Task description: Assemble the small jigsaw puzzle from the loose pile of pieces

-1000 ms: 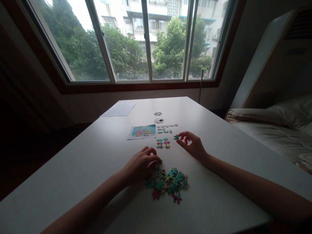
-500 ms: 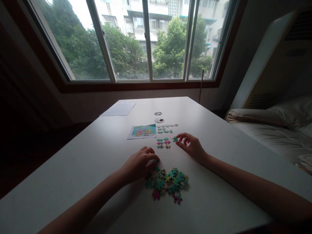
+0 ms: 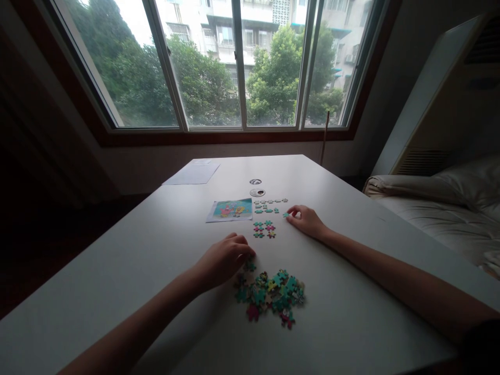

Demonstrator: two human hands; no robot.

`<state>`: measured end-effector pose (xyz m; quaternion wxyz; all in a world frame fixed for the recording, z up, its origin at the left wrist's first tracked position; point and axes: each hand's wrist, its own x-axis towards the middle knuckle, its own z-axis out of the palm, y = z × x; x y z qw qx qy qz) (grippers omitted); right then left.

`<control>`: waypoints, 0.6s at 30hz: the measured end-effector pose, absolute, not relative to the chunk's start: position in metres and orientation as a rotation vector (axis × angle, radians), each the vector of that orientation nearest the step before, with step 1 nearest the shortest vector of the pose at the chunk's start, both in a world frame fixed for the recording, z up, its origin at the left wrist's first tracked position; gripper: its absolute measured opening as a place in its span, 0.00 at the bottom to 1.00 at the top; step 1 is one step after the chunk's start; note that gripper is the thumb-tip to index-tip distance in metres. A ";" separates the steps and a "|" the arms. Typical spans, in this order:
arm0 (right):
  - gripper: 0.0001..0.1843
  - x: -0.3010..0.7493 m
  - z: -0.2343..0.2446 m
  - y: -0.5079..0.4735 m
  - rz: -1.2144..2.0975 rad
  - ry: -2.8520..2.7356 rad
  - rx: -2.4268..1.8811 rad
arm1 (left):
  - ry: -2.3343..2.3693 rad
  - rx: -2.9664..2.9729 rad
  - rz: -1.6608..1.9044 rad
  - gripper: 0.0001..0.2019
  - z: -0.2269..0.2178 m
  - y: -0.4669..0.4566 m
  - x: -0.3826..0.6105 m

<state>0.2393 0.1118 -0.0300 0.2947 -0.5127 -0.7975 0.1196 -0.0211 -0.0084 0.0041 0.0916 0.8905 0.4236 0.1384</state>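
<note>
A green jigsaw puzzle piece [image 3: 286, 214] is pinched in the fingertips of my right hand [image 3: 307, 220], low over the table or touching it, just right of the rows of laid-out pieces [image 3: 269, 210]. My left hand [image 3: 226, 262] is closed with curled fingers at the upper left edge of a loose pile of puzzle pieces [image 3: 279, 294]. What its fingers hold, if anything, is hidden; a green piece [image 3: 251, 266] shows just below them. Nearer than the rows lies a small group of green and pink pieces [image 3: 259, 228]. A cartoon picture sheet [image 3: 233, 210] lies left of the rows.
Two small round items [image 3: 257, 192] lie beyond the rows on the white table [image 3: 117, 271]. Paper sheets [image 3: 191, 173] rest at the far left corner. A window [image 3: 242, 67] is ahead, and a padded seat [image 3: 425, 208] stands at the right.
My right hand has moved slightly away from me with the green piece, which has gone from raised to nearly flat. My left hand's fingers have closed in, hiding the green bit seen between them.
</note>
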 end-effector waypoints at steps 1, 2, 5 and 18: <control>0.13 0.240 -0.031 0.118 0.314 -2.117 -1.402 | 1.270 2.655 0.402 0.11 0.004 -0.008 -0.021; 0.14 0.240 -0.032 0.123 0.313 -2.111 -1.435 | 1.280 2.665 0.391 0.11 0.004 -0.007 -0.022; 0.15 0.238 -0.033 0.135 0.315 -2.099 -1.496 | 1.275 2.676 0.369 0.12 0.007 -0.007 -0.022; 0.14 0.234 -0.029 0.140 0.289 -2.117 -1.500 | 1.203 2.738 0.302 0.12 0.014 -0.005 -0.030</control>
